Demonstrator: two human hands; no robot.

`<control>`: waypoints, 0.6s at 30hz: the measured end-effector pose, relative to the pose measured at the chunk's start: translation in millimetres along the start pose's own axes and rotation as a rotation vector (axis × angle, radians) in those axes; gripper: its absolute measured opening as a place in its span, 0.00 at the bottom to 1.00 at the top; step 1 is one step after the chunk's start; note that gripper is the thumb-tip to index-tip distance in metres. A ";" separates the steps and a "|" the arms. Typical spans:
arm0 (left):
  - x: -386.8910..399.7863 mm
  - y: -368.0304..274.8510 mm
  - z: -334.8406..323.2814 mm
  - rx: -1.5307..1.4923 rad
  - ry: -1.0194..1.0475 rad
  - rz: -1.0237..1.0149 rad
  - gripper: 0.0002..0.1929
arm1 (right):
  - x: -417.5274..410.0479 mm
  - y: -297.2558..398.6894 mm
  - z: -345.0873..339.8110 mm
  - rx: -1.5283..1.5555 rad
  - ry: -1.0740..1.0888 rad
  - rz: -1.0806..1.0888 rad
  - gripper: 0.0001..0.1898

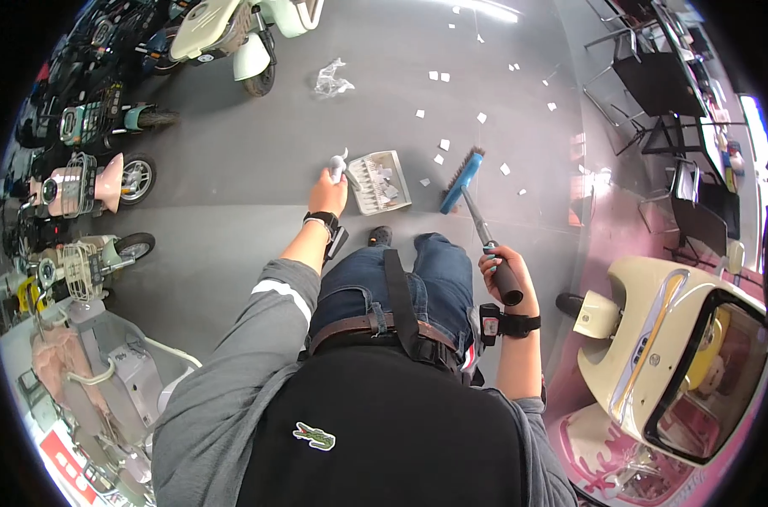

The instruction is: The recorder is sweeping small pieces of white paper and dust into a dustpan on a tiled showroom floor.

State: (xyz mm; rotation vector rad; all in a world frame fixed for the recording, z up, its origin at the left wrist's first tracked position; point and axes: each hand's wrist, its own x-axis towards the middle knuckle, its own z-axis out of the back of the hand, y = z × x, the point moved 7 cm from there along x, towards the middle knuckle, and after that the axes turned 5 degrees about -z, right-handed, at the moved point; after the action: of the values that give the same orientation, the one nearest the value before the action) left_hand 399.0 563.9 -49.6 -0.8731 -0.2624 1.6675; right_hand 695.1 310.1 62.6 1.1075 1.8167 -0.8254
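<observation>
My left hand grips the light handle of a pale dustpan. The pan has a row of teeth inside and holds several scraps of paper. In my right hand is the dark grip of a broom, whose grey pole runs down to a blue broom head with dark bristles. The broom head is to the right of the dustpan, apart from it. White paper scraps are scattered on the grey floor around and beyond the broom head.
A crumpled clear plastic bag lies farther off on the floor. Electric scooters line the left, including a pink one and a pale green one. A cream vehicle stands at right on pink flooring, with black chairs beyond it.
</observation>
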 end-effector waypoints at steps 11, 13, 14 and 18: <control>-4.7 -19.3 3.6 -0.176 0.089 0.004 0.14 | -9.6 4.7 -23.5 -0.194 -0.048 0.015 0.05; -2.4 -12.1 2.7 -0.182 0.082 0.004 0.14 | -7.7 5.4 -24.6 -0.220 -0.052 0.000 0.06; -2.9 -14.7 2.1 -0.189 0.088 -0.007 0.15 | -6.7 6.9 -24.1 -0.237 -0.060 -0.003 0.06; -5.8 -16.0 2.7 -0.178 0.097 -0.003 0.15 | -5.7 5.2 -29.6 -0.534 -0.176 0.077 0.09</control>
State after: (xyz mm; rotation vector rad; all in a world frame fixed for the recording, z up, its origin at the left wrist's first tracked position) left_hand 409.4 564.2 -35.8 -1.0834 -0.3488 1.6113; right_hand 692.1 335.0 80.0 0.7281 1.6943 -0.3432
